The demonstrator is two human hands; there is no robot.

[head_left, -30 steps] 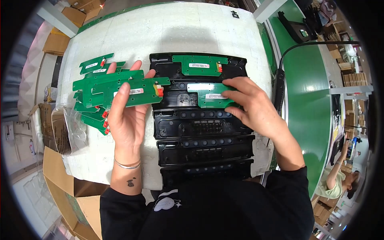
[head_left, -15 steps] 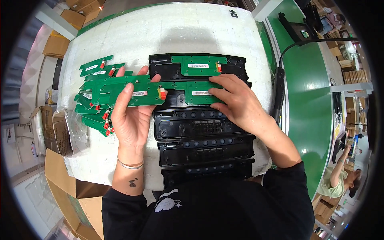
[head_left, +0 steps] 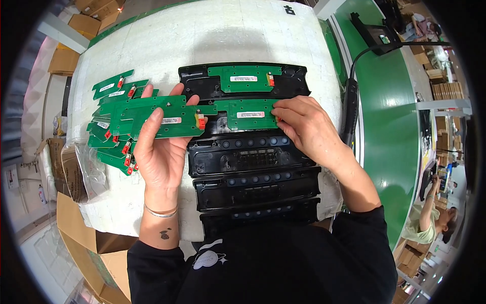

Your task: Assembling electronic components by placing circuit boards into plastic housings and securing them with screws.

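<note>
Left of the stacked black plastic panels (head_left: 253, 175), green circuit boards (head_left: 109, 126) lie fanned on white foam. Your left hand (head_left: 159, 152) grips a flat green circuit board (head_left: 157, 117) there. Your right hand (head_left: 309, 129) presses curled fingers onto another green board (head_left: 248, 114) seated in the second panel

5 black panels (head_left: 253, 157), 2 w/ green boards (head_left: 244, 78) fitted.

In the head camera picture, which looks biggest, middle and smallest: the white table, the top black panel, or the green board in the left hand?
1. White table, by far the biggest.
2. Top black panel.
3. Green board held in the left hand. It sits nearer the camera, so its true size against the panel is unsure.
</note>
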